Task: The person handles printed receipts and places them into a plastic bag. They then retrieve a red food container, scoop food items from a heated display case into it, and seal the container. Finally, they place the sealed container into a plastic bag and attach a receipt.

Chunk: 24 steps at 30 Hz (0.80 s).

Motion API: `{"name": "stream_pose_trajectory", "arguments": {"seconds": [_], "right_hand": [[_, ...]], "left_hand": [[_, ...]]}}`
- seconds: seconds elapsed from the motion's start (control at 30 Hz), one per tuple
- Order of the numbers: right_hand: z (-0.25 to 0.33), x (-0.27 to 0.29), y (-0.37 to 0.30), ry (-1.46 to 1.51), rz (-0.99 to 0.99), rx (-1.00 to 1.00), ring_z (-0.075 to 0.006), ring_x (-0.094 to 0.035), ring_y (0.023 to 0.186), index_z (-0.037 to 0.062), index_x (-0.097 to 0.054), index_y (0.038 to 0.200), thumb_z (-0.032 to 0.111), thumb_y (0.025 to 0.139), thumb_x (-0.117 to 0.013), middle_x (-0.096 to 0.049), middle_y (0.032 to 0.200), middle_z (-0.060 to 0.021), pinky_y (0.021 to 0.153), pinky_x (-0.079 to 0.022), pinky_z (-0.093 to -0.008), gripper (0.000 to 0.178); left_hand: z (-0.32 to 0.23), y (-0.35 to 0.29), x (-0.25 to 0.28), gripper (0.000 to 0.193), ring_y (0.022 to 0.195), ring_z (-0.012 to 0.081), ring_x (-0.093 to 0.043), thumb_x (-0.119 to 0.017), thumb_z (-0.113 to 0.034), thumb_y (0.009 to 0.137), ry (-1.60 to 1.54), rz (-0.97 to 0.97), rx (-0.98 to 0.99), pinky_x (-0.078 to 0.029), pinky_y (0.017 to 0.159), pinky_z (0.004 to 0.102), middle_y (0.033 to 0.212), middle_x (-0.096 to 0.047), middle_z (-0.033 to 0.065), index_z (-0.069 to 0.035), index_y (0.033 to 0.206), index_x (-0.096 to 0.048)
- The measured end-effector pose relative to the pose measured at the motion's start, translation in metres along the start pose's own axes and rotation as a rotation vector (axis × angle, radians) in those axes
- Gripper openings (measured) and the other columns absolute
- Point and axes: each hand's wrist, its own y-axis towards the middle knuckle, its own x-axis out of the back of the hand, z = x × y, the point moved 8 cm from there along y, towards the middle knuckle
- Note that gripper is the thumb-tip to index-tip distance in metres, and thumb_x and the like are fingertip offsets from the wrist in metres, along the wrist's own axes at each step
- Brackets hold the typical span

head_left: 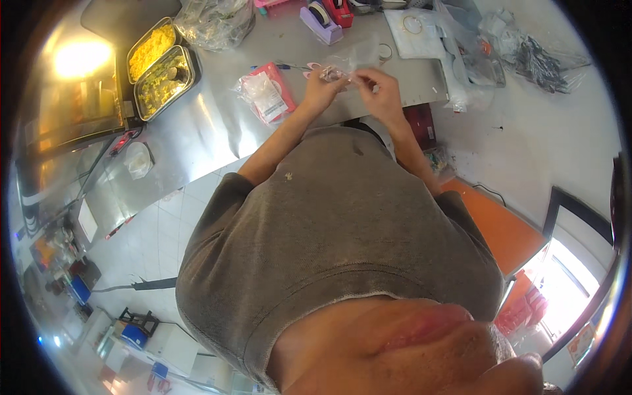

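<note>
Above the steel table, my left hand [320, 91] is closed on a small clear plastic bag [336, 74] with something inside that I cannot make out. My right hand [382, 95] pinches the other end of the same bag with thumb and fingers. Left of my left hand lies a flat pink-red packet [282, 84] in clear wrap with a white label. A blue pen [282, 66] sits behind this packet. Beside my left hand shows a pink-handled tool, partly hidden.
A purple tape dispenser [320, 27] and a red one [338, 13] stand at the back. Two metal trays of yellow food [153, 51] are at the far left, near a large crumpled plastic bag [217, 25]. More plastic bags [471, 62] cover the table's right end.
</note>
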Motion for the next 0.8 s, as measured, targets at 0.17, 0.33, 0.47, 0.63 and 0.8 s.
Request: {"name": "stream_pose_trajectory", "arguments": {"seconds": [0.17,0.33,0.47,0.63,0.8], "right_hand": [[-0.025,-0.028,-0.011,0.163,0.119,-0.167,-0.0059,-0.055,0.062,0.0005,-0.065,0.102,0.008,0.094,-0.059,-0.064,0.071,-0.0039,0.055,-0.044,-0.0241,0.012],[-0.043,-0.007,-0.008,-0.012,-0.021,-0.259,-0.0210,-0.067,0.072,-0.0002,-0.065,0.105,0.011,0.093,-0.059,-0.070,0.084,-0.0165,0.068,-0.051,-0.0326,0.018],[-0.030,0.019,0.002,-0.144,-0.191,-0.174,-0.0193,-0.064,0.067,0.0029,-0.066,0.108,0.012,0.093,-0.060,-0.069,0.082,-0.0154,0.066,-0.050,-0.0328,0.019],[-0.027,0.035,0.023,-0.201,-0.192,0.021,-0.0097,-0.058,0.064,0.0057,-0.069,0.108,0.013,0.093,-0.063,-0.064,0.075,-0.0083,0.054,-0.044,-0.0262,0.018],[-0.079,-0.015,0.018,0.903,0.088,-0.678,-0.0133,-0.061,0.073,0.0028,-0.069,0.096,0.011,0.092,-0.062,-0.064,0.083,-0.0068,0.065,-0.049,-0.0287,0.011]], "left_hand": [[-0.014,-0.003,-0.004,0.018,0.082,0.0172,-0.065,-0.068,-0.007,0.085,0.204,0.070,-0.085,-0.056,0.072,0.0324,0.094,-0.068,0.0094,0.002,0.100,-0.062],[-0.005,-0.007,-0.001,0.010,0.086,0.0235,-0.066,-0.059,-0.004,0.091,-0.336,0.021,0.183,-0.055,0.082,0.0349,0.102,-0.067,0.0127,0.001,0.099,-0.060],[0.002,-0.003,0.002,0.014,0.089,0.0264,-0.066,-0.050,0.003,0.091,-0.681,0.055,0.223,-0.055,0.084,0.0346,0.101,-0.067,0.0116,-0.006,0.100,-0.056],[0.000,0.013,0.038,0.024,0.077,0.0162,-0.057,-0.047,0.004,0.089,-0.671,-0.282,0.003,-0.052,0.072,0.0290,0.085,-0.059,0.0025,-0.014,0.103,-0.054],[0.000,0.028,0.038,0.014,0.076,0.0154,-0.052,-0.051,-0.005,0.089,-0.546,0.088,0.288,-0.047,0.072,0.0328,0.080,-0.049,-0.0002,-0.011,0.101,-0.053]]}}
